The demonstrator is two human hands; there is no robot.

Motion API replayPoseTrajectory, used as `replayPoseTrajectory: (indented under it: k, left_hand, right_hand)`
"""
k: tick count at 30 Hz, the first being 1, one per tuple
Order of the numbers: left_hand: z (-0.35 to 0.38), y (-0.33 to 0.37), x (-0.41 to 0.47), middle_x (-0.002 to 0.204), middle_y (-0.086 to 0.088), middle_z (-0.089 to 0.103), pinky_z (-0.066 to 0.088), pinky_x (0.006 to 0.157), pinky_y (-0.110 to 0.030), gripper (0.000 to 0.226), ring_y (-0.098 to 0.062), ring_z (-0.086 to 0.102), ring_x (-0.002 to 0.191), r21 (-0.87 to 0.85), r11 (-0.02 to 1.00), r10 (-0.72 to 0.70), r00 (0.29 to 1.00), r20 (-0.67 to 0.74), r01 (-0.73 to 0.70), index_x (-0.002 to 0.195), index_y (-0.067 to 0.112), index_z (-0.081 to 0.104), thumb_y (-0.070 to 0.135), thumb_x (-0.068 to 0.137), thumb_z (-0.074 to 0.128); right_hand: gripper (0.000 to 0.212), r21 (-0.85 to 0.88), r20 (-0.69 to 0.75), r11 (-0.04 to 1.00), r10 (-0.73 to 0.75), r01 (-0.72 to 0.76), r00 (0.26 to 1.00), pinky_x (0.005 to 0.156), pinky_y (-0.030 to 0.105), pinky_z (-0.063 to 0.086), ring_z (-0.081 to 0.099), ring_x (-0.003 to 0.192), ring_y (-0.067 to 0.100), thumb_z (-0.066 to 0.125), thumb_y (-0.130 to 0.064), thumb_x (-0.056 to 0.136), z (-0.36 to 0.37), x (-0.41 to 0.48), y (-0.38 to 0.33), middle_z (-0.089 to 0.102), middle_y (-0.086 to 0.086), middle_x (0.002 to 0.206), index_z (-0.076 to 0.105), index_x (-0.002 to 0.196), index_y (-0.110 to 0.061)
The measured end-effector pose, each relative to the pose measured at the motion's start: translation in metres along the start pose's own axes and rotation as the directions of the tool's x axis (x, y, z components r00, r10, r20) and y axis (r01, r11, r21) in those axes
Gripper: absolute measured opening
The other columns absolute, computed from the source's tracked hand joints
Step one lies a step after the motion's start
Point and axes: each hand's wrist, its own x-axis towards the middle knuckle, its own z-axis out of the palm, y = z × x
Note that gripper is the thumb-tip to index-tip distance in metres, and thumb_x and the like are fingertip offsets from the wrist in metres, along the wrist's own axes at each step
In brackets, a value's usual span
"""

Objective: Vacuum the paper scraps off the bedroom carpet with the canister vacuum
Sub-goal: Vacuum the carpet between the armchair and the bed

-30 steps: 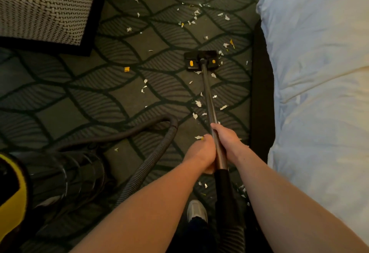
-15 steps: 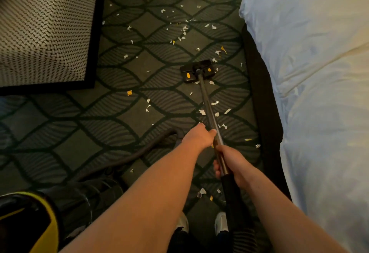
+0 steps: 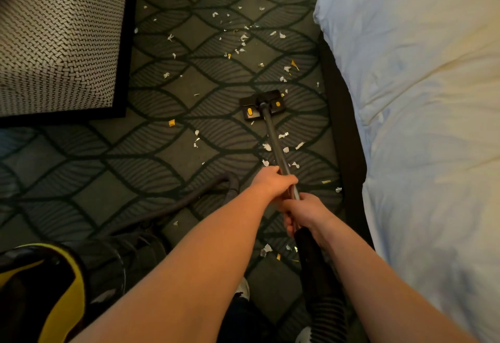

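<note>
Two hands curl round the vacuum wand (image 3: 274, 139), your left hand (image 3: 272, 183) just ahead of your right hand (image 3: 304, 212), with the floor head (image 3: 262, 105) flat on the carpet (image 3: 189, 93) at 12 o'clock among paper scraps (image 3: 266, 147) and the canister (image 3: 62, 288) at 8 o'clock.

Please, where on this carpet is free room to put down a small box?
Bare carpet on the left, between the woven furniture, the hose and the canister. Crowded with paper scraps: around the wand and beyond the floor head, beside the bed.
</note>
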Motion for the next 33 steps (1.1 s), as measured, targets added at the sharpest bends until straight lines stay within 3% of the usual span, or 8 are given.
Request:
replayPoseTrajectory:
  k: [4,8,13,18,22,27,30,33]
  left_hand:
    - [0.015,0.000,-0.014,0.113,-0.004,0.065,0.051,0.095,-0.036,0.065,-0.019,0.062,0.105,-0.117,0.991,-0.051,0.997,0.050,0.056,0.125,0.014,0.056,0.038,0.069,0.078]
    - [0.041,-0.003,-0.027,0.101,-0.011,0.067,0.055,0.089,-0.040,0.043,-0.025,0.065,0.096,-0.083,0.996,-0.030,0.999,-0.039,0.026,0.103,0.010,0.061,0.030,0.067,0.074]
    - [0.076,-0.010,-0.056,0.104,-0.011,0.065,0.054,0.090,-0.041,0.040,-0.025,0.064,0.098,-0.050,0.998,-0.049,0.999,-0.015,0.049,0.106,0.010,0.058,0.029,0.073,0.071]
    - [0.098,-0.009,-0.074,0.110,-0.013,0.065,0.054,0.089,-0.039,0.045,-0.026,0.063,0.100,-0.058,0.996,-0.071,0.996,-0.045,0.068,0.114,0.009,0.058,0.027,0.075,0.070]
    - [0.115,-0.010,-0.094,0.103,-0.011,0.067,0.056,0.087,-0.037,0.025,-0.026,0.065,0.098,-0.059,0.995,-0.088,0.995,-0.055,0.085,0.094,0.012,0.060,0.025,0.075,0.071]
    - [0.136,-0.016,-0.124,0.113,-0.011,0.064,0.054,0.090,-0.036,0.044,-0.024,0.063,0.101,-0.089,0.991,-0.101,0.995,-0.020,0.099,0.118,0.010,0.057,0.026,0.079,0.072]
    - [0.149,-0.020,-0.144,0.130,-0.012,0.057,0.049,0.098,-0.036,0.063,-0.026,0.057,0.115,-0.126,0.987,-0.102,0.995,-0.021,0.099,0.139,0.008,0.044,0.027,0.084,0.070]
    - [0.162,-0.027,-0.162,0.136,-0.011,0.052,0.045,0.100,-0.034,0.067,-0.026,0.053,0.122,-0.139,0.985,-0.109,0.994,-0.016,0.106,0.144,0.008,0.038,0.028,0.087,0.067]
  right_hand:
    - [0.011,-0.008,0.004,0.999,-0.033,0.033,0.999,0.039,0.022,0.039,0.042,0.042,0.015,0.050,0.002,0.091,-0.007,-0.002,0.009,0.042,0.009,0.054,0.055,0.085,-0.006]
    - [0.015,-0.004,-0.001,1.000,-0.030,0.030,1.000,0.038,0.021,0.039,0.042,0.039,0.014,0.048,0.004,0.090,-0.019,-0.006,0.029,0.043,0.007,0.051,0.056,0.083,-0.007]
    - [0.012,-0.046,0.000,0.999,-0.027,0.027,1.000,0.042,0.026,0.042,0.046,0.036,0.014,0.050,0.002,0.090,-0.040,-0.019,0.067,0.048,0.005,0.046,0.060,0.090,-0.006]
    - [0.014,-0.035,0.025,0.999,0.004,-0.003,1.000,0.037,0.021,0.041,0.043,0.032,0.013,0.050,0.003,0.090,-0.055,-0.022,0.083,0.044,0.007,0.046,0.057,0.084,-0.007]
    - [0.016,-0.031,0.060,0.999,0.042,-0.041,0.997,0.035,0.019,0.040,0.043,0.032,0.012,0.050,0.003,0.091,-0.069,-0.038,0.100,0.043,0.007,0.046,0.056,0.081,-0.007]
    - [0.020,-0.054,0.092,0.997,0.066,-0.061,0.994,0.035,0.017,0.039,0.042,0.035,0.011,0.049,0.004,0.092,-0.085,-0.066,0.120,0.043,0.005,0.047,0.055,0.076,-0.007]
    - [0.017,-0.076,0.098,0.994,0.088,-0.081,0.991,0.035,0.018,0.040,0.043,0.041,0.012,0.047,0.004,0.093,-0.093,-0.081,0.134,0.044,0.007,0.055,0.056,0.083,-0.006]
    - [0.017,-0.093,0.108,0.992,0.100,-0.090,0.989,0.036,0.019,0.040,0.043,0.042,0.012,0.047,0.001,0.094,-0.098,-0.088,0.152,0.044,0.007,0.056,0.056,0.082,-0.006]
